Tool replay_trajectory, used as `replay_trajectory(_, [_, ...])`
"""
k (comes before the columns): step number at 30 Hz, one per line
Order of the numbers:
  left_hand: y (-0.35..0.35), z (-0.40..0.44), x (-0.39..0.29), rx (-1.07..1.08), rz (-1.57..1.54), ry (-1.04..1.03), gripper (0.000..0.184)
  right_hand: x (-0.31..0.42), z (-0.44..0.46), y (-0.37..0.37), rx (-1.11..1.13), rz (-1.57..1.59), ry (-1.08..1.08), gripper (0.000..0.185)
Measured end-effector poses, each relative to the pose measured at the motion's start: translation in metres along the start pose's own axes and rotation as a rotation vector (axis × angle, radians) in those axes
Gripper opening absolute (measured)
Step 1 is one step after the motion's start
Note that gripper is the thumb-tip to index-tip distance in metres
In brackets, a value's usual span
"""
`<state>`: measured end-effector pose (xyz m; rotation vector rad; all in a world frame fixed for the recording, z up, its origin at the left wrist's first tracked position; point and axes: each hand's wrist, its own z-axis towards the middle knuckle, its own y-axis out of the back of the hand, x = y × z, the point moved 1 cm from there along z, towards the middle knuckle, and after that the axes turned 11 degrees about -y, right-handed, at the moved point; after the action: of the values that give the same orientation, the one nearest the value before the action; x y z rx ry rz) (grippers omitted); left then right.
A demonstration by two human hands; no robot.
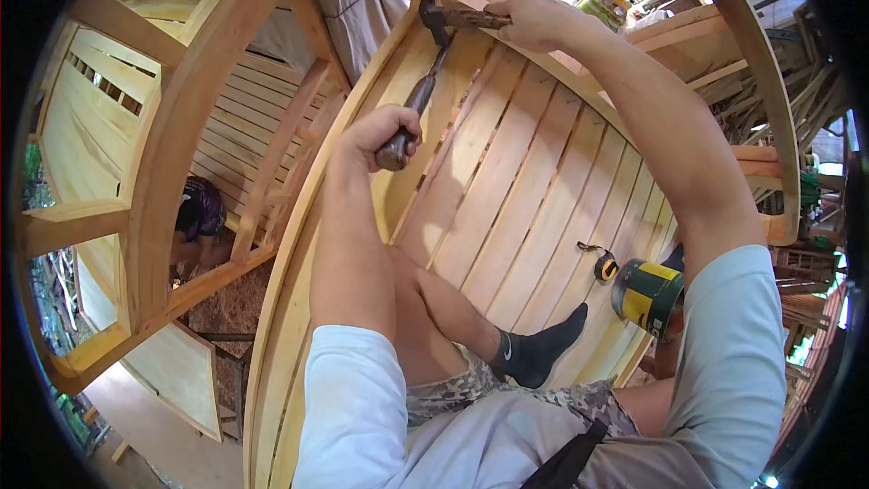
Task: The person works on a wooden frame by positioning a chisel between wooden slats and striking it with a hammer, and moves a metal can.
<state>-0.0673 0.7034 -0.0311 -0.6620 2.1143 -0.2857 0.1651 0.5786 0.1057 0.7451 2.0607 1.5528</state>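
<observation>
My right hand grips the wooden handle of a hammer near the upper corner of the slatted wooden panel. The hammer's dark metal head lies against or just above the corner boards; contact is unclear. In my left hand is a tool with a thick dark handle and narrow metal shaft, chisel-like in shape. Its shaft points up towards the hammer head, which hides the tip. My fingers close around its handle.
A yellow-and-black tape measure and a green-and-yellow can are on the slats at right, near my socked foot. Curved wooden rails border the panel. Another slatted wooden frame stands left, with a person crouching behind it.
</observation>
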Motion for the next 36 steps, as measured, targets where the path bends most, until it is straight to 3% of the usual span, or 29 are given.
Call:
replay_trajectory(1, [0.0, 0.0, 0.0, 0.019, 0.003, 0.01, 0.01, 0.006, 0.002, 0.003, 0.078, -0.106, -0.024, 0.05])
replay_trajectory(3, [0.003, 0.003, 0.0, 0.001, 0.009, 0.016, 0.01, 0.013, 0.002, 0.012, 0.028, -0.147, -0.029, 0.048])
replay_trajectory(7, [0.002, 0.005, 0.003, 0.003, -0.003, 0.015, 0.011, 0.019, -0.014, -0.002, -0.223, 0.148, 0.006, 0.046])
replay_trajectory(9, [0.002, 0.004, 0.001, -0.002, 0.008, 0.008, 0.011, 0.015, -0.022, -0.014, -0.085, -0.044, -0.028, 0.042])
replay_trajectory(11, [0.0, 0.005, 0.002, 0.051, 0.11, 0.026, 0.011, 0.016, -0.015, -0.016, -0.125, -0.095, -0.006, 0.037])
replay_trajectory(13, [0.001, 0.004, 0.002, 0.027, 0.089, 0.024, 0.011, 0.037, -0.008, 0.014, 0.058, -0.347, -0.009, 0.035])
replay_trajectory(15, [0.002, 0.004, 0.003, 0.0, 0.036, 0.03, 0.01, 0.045, -0.011, 0.017, -0.034, -0.251, -0.003, 0.036])
replay_trajectory(17, [0.001, 0.005, 0.005, -0.003, 0.032, 0.029, 0.008, 0.05, -0.02, 0.02, -0.177, 0.043, -0.027, 0.036])
replay_trajectory(21, [0.006, 0.009, 0.005, 0.006, 0.014, 0.044, 0.009, 0.016, -0.018, -0.012, -0.269, 0.131, -0.046, 0.037])
replay_trajectory(23, [0.004, 0.008, 0.003, 0.008, -0.002, 0.038, 0.009, 0.006, -0.004, -0.01, 0.049, -0.277, -0.051, 0.042])
replay_trajectory(24, [0.005, 0.006, 0.003, 0.004, -0.028, 0.036, 0.009, 0.006, -0.007, -0.003, 0.044, -0.275, -0.049, 0.042])
replay_trajectory(27, [0.006, 0.004, 0.002, 0.024, -0.052, -0.022, 0.013, 0.006, -0.034, 0.011, 0.034, -0.044, -0.136, 0.041])
replay_trajectory(29, [0.005, 0.002, -0.006, 0.026, -0.244, -0.127, 0.023, -0.006, -0.061, -0.007, -0.096, 0.277, -0.298, 0.036])
replay_trajectory(31, [0.011, 0.005, -0.011, 0.123, -0.397, -0.13, 0.027, -0.025, -0.101, -0.038, -0.271, 0.556, -0.18, 0.03])
replay_trajectory(33, [0.012, 0.011, -0.013, 0.306, -0.717, -0.129, 0.035, -0.03, -0.151, -0.075, -0.253, 0.749, -0.334, 0.032])
replay_trajectory(34, [0.006, 0.013, -0.011, 0.337, -0.814, -0.146, 0.034, -0.025, -0.178, -0.085, -0.13, 0.929, -0.431, 0.03])
replay_trajectory(36, [-0.02, 0.006, -0.014, 0.273, -0.866, -0.138, 0.03, -0.016, -0.227, -0.118, 0.027, 1.185, -0.558, 0.026])
